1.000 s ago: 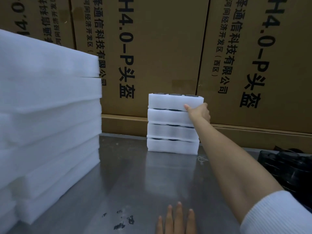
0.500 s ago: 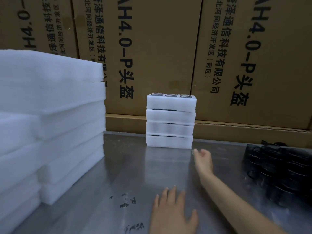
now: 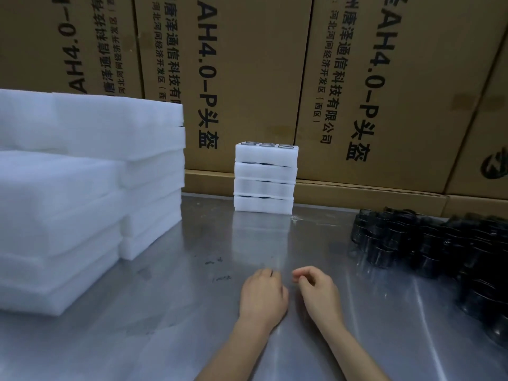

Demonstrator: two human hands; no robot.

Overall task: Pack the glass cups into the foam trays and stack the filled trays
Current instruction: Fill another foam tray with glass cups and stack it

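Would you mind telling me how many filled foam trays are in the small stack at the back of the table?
4, stacked one atop another against the cardboard boxes: bottom tray, second tray, third tray, top tray showing cup rims.

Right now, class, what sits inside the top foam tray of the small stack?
Three dark cup rims show in the top foam tray; the cup bodies are hidden by foam.
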